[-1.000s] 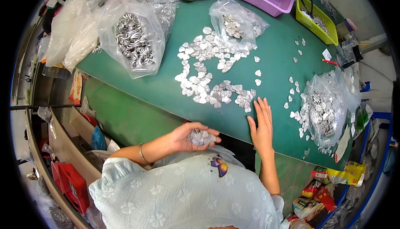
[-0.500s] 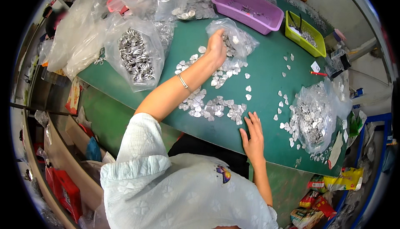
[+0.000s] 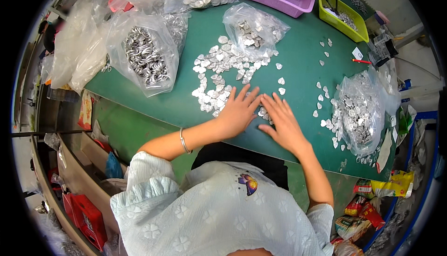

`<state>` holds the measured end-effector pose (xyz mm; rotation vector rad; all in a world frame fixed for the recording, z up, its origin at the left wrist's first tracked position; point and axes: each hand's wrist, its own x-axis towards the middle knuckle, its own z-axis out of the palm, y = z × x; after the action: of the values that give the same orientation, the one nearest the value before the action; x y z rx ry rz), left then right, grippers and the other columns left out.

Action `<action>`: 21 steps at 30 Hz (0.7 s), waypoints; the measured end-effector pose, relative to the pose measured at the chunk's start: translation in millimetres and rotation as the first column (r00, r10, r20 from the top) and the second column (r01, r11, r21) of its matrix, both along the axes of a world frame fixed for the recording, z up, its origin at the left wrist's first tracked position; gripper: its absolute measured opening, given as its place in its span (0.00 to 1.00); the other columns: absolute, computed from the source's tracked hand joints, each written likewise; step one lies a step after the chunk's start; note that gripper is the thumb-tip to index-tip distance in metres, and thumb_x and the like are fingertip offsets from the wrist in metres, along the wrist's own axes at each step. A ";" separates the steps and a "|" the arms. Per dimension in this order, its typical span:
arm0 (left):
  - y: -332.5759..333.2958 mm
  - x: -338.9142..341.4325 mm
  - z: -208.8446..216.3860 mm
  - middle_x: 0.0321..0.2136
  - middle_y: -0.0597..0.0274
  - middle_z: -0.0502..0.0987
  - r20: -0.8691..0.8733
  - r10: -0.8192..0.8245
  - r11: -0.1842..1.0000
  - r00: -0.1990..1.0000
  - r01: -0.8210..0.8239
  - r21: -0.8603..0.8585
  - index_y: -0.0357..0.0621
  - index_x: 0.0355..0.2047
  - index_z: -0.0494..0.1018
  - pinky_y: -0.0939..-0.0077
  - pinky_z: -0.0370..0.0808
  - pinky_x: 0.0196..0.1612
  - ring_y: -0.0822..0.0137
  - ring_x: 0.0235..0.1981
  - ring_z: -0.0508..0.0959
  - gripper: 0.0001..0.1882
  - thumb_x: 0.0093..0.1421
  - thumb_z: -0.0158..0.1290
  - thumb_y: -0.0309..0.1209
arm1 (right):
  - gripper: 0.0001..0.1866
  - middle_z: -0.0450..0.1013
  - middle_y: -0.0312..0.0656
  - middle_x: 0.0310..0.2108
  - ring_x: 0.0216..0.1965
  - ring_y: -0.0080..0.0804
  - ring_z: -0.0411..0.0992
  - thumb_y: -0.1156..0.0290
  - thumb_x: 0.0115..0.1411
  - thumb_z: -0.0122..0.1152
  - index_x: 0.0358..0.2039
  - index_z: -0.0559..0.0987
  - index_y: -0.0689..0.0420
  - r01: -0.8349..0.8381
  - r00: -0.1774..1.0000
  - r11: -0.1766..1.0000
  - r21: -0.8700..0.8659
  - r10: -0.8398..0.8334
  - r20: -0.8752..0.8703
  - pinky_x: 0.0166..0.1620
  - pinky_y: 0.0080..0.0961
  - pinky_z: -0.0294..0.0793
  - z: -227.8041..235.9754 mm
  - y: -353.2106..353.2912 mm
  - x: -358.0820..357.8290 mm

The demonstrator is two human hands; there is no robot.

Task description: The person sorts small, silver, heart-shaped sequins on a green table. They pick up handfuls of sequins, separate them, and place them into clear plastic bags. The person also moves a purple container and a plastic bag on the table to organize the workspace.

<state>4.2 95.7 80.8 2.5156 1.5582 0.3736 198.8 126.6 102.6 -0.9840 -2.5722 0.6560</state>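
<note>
On my feed I have the wearer in a pale blue-white top [image 3: 205, 205], its crinkled cloth scattered with raised flowers [image 3: 180, 243]. A purple and orange-yellow butterfly [image 3: 248, 185] marks the front. I see a gathered ruffle [image 3: 143, 196] beside the left sleeve [image 3: 151, 168]. A slim silver-coloured bracelet [image 3: 183, 139] circles the arm behind the left hand [image 3: 236, 116].

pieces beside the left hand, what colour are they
Silvery grey; the pieces show best in the head view.
</note>
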 end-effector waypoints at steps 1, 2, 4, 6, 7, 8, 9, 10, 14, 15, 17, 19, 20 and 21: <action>-2.7 -0.6 -1.7 0.59 0.51 0.60 0.119 -0.033 0.997 0.992 0.040 -0.062 0.39 0.56 0.62 0.49 0.56 0.61 0.46 0.62 0.56 0.26 0.55 0.53 0.27 | 0.31 0.57 0.44 0.62 0.65 0.48 0.50 0.63 0.54 0.62 0.57 0.66 0.58 0.004 1.000 1.000 -0.001 -0.004 0.017 0.63 0.46 0.51 0.2 -10.2 1.9; -7.5 -2.3 -2.9 0.59 0.52 0.61 0.134 -0.060 0.996 0.989 0.067 -0.054 0.40 0.55 0.63 0.49 0.56 0.62 0.46 0.61 0.57 0.26 0.55 0.52 0.25 | 0.30 0.56 0.43 0.62 0.65 0.48 0.50 0.64 0.54 0.62 0.57 0.66 0.57 0.004 0.999 1.000 -0.006 -0.003 0.035 0.63 0.46 0.52 -0.7 -20.6 4.1; -16.9 -5.8 -3.6 0.58 0.54 0.62 0.165 -0.116 0.992 0.979 0.124 -0.037 0.40 0.53 0.66 0.49 0.55 0.62 0.46 0.61 0.57 0.24 0.54 0.52 0.23 | 0.27 0.58 0.43 0.61 0.63 0.47 0.53 0.68 0.53 0.62 0.53 0.69 0.57 -0.024 0.996 0.998 0.054 0.020 0.083 0.62 0.46 0.54 -6.0 -32.5 12.9; -27.1 -5.1 -2.2 0.56 0.54 0.65 0.248 -0.148 0.987 0.957 0.161 -0.031 0.41 0.49 0.69 0.46 0.54 0.62 0.48 0.61 0.59 0.23 0.51 0.50 0.18 | 0.24 0.60 0.43 0.59 0.63 0.46 0.55 0.70 0.52 0.62 0.51 0.71 0.57 -0.038 0.997 0.996 0.077 0.033 0.066 0.61 0.46 0.55 -8.4 -44.2 20.9; -32.1 -4.1 -2.8 0.55 0.54 0.65 0.262 -0.168 0.983 0.950 0.181 -0.025 0.41 0.49 0.69 0.45 0.54 0.62 0.48 0.60 0.59 0.23 0.50 0.50 0.18 | 0.24 0.62 0.43 0.58 0.62 0.46 0.55 0.70 0.51 0.63 0.50 0.72 0.58 -0.030 0.999 0.996 0.081 0.027 0.041 0.61 0.46 0.56 -9.6 -48.7 24.5; -37.0 -3.4 -3.6 0.55 0.55 0.65 0.277 -0.186 0.980 0.943 0.199 -0.019 0.42 0.48 0.69 0.44 0.54 0.62 0.49 0.60 0.59 0.23 0.50 0.50 0.17 | 0.23 0.63 0.43 0.58 0.61 0.46 0.56 0.71 0.51 0.63 0.49 0.72 0.58 -0.024 1.000 0.996 0.085 0.023 0.017 0.60 0.46 0.56 -10.9 -53.1 28.1; -40.9 -3.6 -4.9 0.54 0.55 0.66 0.333 -0.203 0.974 0.921 0.224 -0.026 0.42 0.48 0.70 0.43 0.53 0.61 0.50 0.60 0.60 0.24 0.49 0.48 0.14 | 0.23 0.64 0.42 0.57 0.61 0.47 0.57 0.72 0.50 0.63 0.48 0.73 0.58 -0.018 1.000 0.996 0.089 0.019 -0.007 0.60 0.47 0.57 -12.3 -56.1 30.7; -43.2 -3.5 -5.8 0.53 0.55 0.67 0.376 -0.193 0.977 0.906 0.213 -0.011 0.42 0.47 0.70 0.45 0.55 0.61 0.51 0.58 0.62 0.23 0.48 0.48 0.14 | 0.22 0.65 0.42 0.56 0.60 0.47 0.58 0.72 0.50 0.63 0.48 0.73 0.58 0.027 0.998 0.996 0.085 -0.022 -0.061 0.60 0.47 0.57 -14.1 -56.9 32.1; -57.7 -1.4 -2.8 0.49 0.55 0.71 0.641 -0.140 0.979 0.755 0.201 -0.022 0.41 0.44 0.72 0.58 0.63 0.58 0.53 0.51 0.70 0.21 0.50 0.47 0.13 | 0.20 0.68 0.43 0.52 0.57 0.47 0.62 0.74 0.50 0.64 0.46 0.75 0.59 0.179 0.970 0.983 0.038 -0.170 -0.175 0.58 0.46 0.59 -6.4 -52.3 24.3; -64.9 -0.8 0.1 0.47 0.55 0.72 0.719 -0.114 0.977 0.685 0.208 -0.044 0.41 0.44 0.73 0.62 0.65 0.57 0.54 0.49 0.72 0.20 0.51 0.47 0.13 | 0.20 0.68 0.43 0.52 0.57 0.47 0.62 0.74 0.50 0.64 0.46 0.75 0.59 0.176 0.974 0.983 0.050 -0.167 -0.152 0.57 0.46 0.59 -9.8 -52.8 23.8; -77.0 0.7 4.8 0.46 0.55 0.73 0.828 0.064 0.795 0.557 0.474 -0.380 0.40 0.44 0.73 0.68 0.68 0.54 0.57 0.46 0.74 0.16 0.56 0.46 0.15 | 0.20 0.68 0.44 0.52 0.57 0.47 0.63 0.74 0.50 0.63 0.45 0.75 0.59 0.164 0.980 0.983 0.078 -0.153 -0.127 0.56 0.46 0.61 -15.7 -56.3 25.5; -84.8 4.8 1.8 0.46 0.53 0.73 0.788 0.351 0.485 0.506 0.622 -0.615 0.37 0.46 0.72 0.70 0.69 0.53 0.58 0.45 0.75 0.14 0.60 0.45 0.20 | 0.20 0.68 0.44 0.52 0.56 0.46 0.63 0.75 0.50 0.63 0.45 0.75 0.59 0.149 0.983 0.983 0.108 -0.136 -0.123 0.55 0.45 0.62 -20.4 -63.2 30.9; -89.6 8.1 -7.1 0.47 0.52 0.73 0.694 0.511 0.320 0.508 0.636 -0.702 0.36 0.48 0.71 0.70 0.69 0.54 0.58 0.45 0.75 0.14 0.62 0.44 0.23 | 0.20 0.68 0.44 0.52 0.56 0.46 0.63 0.75 0.50 0.63 0.45 0.75 0.59 0.152 0.981 0.983 0.099 -0.138 -0.134 0.55 0.45 0.62 -22.5 -67.7 31.5; -90.7 12.3 -16.8 0.47 0.51 0.73 0.568 0.635 0.129 0.524 0.652 -0.747 0.34 0.50 0.69 0.69 0.68 0.55 0.58 0.46 0.75 0.15 0.64 0.43 0.26 | 0.20 0.68 0.44 0.51 0.56 0.46 0.63 0.75 0.50 0.63 0.46 0.75 0.59 0.171 0.977 0.981 0.094 -0.157 -0.143 0.55 0.45 0.63 -24.3 -72.0 34.0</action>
<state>16.5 5.0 64.0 0.7811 0.7047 0.2884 232.9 54.6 78.3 -1.0651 -2.3522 0.5179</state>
